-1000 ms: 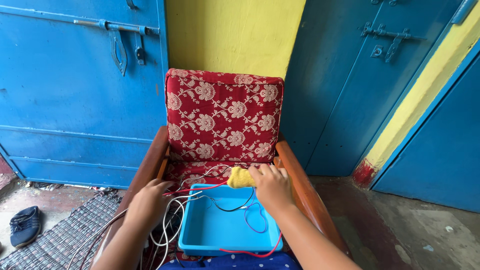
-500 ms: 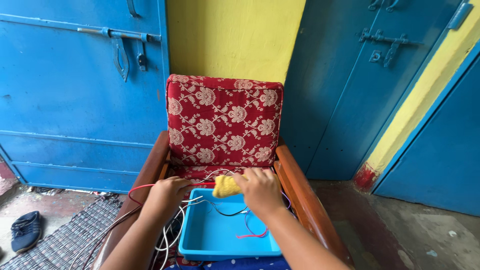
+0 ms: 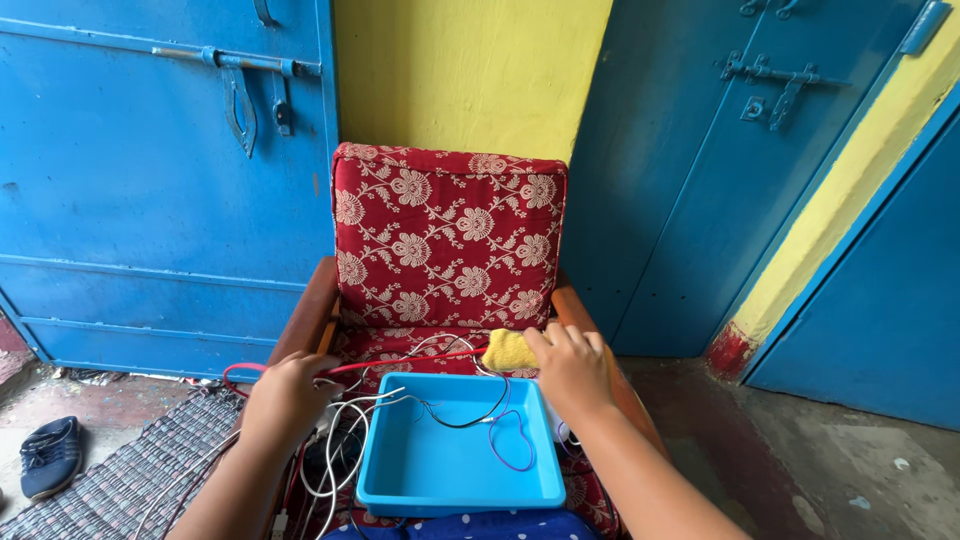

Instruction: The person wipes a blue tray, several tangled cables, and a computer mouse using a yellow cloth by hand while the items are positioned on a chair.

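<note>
— Hands first: what is each one gripping?
— Left hand (image 3: pixel 285 395) has its fingers closed on a red wire (image 3: pixel 400 362); right hand (image 3: pixel 572 368) pinches a yellow cloth (image 3: pixel 508 350) around it.
— Where?
— Over the chair seat, just behind the blue tray (image 3: pixel 400 470) holding thin wires.

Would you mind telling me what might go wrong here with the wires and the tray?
The red wire runs taut from the left hand to the yellow cloth in the right hand; pulling may drag the white wires bunched by the left hand. Black and purple wires hang into the blue tray, so a snag might shift the tray, which sits near the seat's front edge.
</note>
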